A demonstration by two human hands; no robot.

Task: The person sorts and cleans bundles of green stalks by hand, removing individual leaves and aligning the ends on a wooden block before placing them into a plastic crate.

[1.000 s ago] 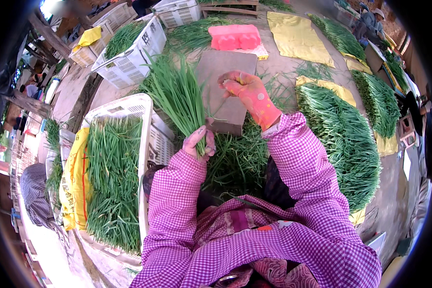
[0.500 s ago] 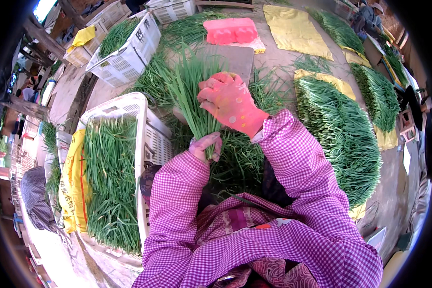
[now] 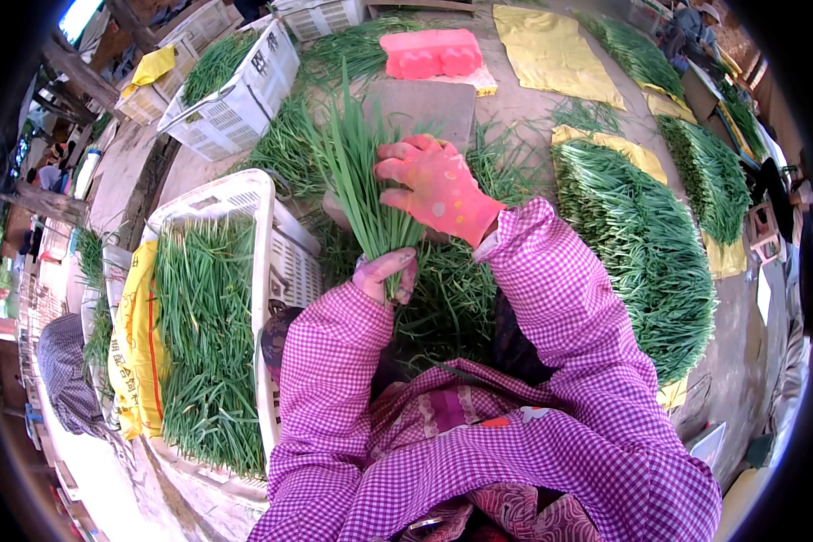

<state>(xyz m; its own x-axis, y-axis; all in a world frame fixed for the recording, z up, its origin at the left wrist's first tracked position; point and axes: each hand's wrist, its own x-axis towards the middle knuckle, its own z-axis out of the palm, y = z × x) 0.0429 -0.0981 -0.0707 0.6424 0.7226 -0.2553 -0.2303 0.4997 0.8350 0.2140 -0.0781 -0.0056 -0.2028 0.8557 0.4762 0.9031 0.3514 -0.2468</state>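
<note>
A bunch of long green chives stands upright in front of me, its leaves fanning out at the top. My left hand is wrapped around its lower end, with short stalks poking out below the fist. My right hand wears an orange-red dotted glove. Its fingers are spread and lie along the right side of the leaves, not closed around them. Loose chives are heaped beneath both hands, partly hidden by the sleeves.
Close on the left, a white crate holds chives beside a yellow sack. Another white crate sits farther back. Bundled chives lie in rows on the right. A pink block and a yellow sheet are ahead.
My right hand's fingers have uncurled from the chives and spread apart, and the hand has shifted slightly right. My left hand keeps its grip in nearly the same place.
</note>
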